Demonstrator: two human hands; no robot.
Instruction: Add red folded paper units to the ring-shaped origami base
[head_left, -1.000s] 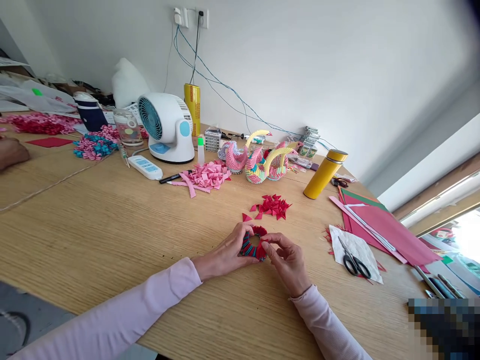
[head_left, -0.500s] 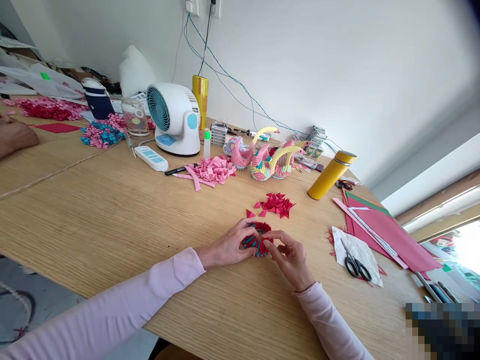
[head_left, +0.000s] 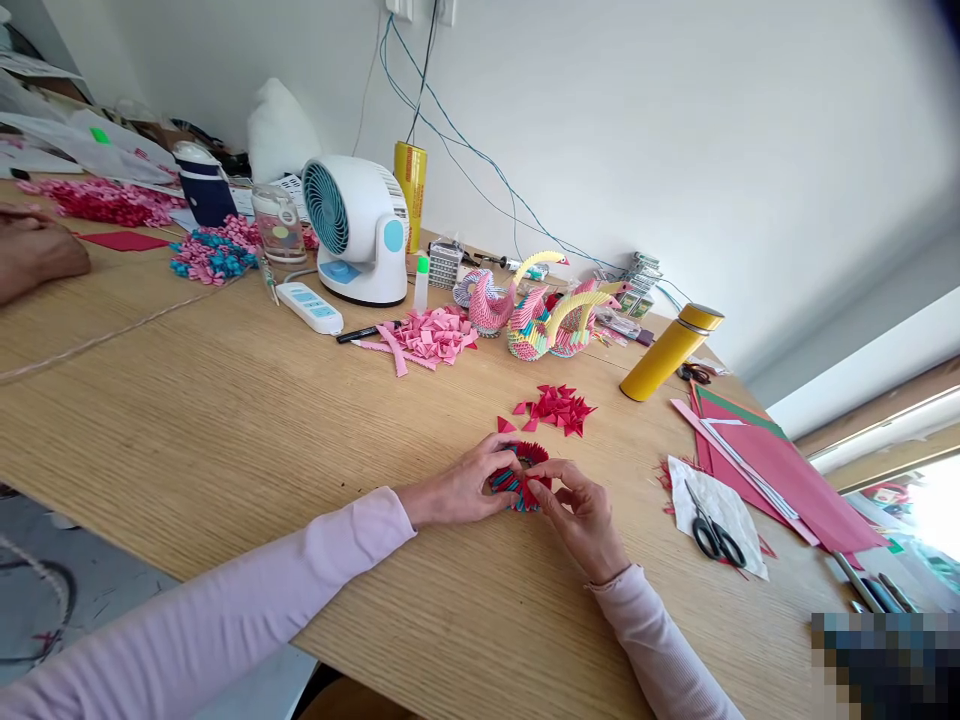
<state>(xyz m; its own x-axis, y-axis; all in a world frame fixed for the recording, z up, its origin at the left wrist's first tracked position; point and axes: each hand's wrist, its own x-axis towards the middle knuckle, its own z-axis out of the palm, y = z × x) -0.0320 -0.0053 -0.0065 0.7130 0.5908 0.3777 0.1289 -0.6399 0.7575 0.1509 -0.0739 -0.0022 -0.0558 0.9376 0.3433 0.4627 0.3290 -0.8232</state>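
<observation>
both hands meet near the worktop's front edge: the left hand (head_left: pixel 463 490) and right hand (head_left: pixel 581 515) each pinch a side of a small red and blue paper ring (head_left: pixel 520 477) resting on the wooden worktop (head_left: pixel 225 430). it looks light and loosely interlocked, easily crushed or pulled apart, best held at its outer rim. just beyond lie loose red paper triangles (head_left: pixel 556 408); farther back stand paper swans (head_left: pixel 536 315) and a white fan (head_left: pixel 358 240).

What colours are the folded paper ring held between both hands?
The paper ring is red with teal-blue stripes, seen in the head view.
</observation>
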